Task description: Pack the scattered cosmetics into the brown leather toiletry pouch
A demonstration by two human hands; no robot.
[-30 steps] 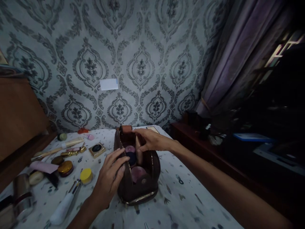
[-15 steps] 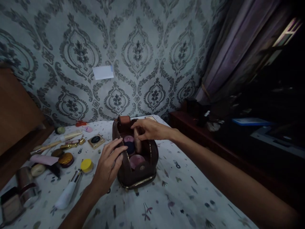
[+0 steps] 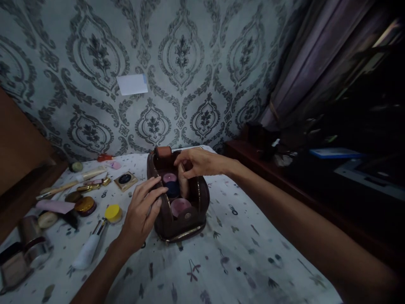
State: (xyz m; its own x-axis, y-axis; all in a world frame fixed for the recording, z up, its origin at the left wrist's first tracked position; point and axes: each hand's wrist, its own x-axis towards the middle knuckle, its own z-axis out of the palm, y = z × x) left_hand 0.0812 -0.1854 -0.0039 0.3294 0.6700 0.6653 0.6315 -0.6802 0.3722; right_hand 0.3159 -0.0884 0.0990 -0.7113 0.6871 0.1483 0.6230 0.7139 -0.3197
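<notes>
Left hand (image 3: 142, 210): fingers lie over the near-left rim of the open brown bag (image 3: 179, 230); cannot tell if this grip clasps the rim or just rests on it. Right hand (image 3: 202, 162): grip closed, thumb and fingers grasping a flat beige item (image 3: 183, 185), which sits upright-ish in the bag, below the right grip. Bag stands on the cloth-covered worktop (image 3: 234, 253), between the two hands, zip open, brown tab at its far end.

In the bag, left of the right grip: small pink round item (image 3: 170, 177), dark blue item (image 3: 172, 189) just nearer. Larger pink round item (image 3: 180, 207) nearer still, right of the left grip.

Left of the left grip: yellow-lidded container (image 3: 113, 213), white-handled brush (image 3: 87, 251) below it, amber-lidded jar (image 3: 85, 205) farther left, then pale pink tube (image 3: 55, 206). Far left, blurry: silver-ended bottle (image 3: 35, 242), dark-edged square case (image 3: 13, 266). Beyond the left grip, up and left: square gold compact (image 3: 125, 180), small red-orange item (image 3: 104, 157). Past both grips, patterned wall (image 3: 182, 55) with white card (image 3: 132, 84). Right of the right grip, dark red ledge (image 3: 249, 156); clutter there too dark to name.
</notes>
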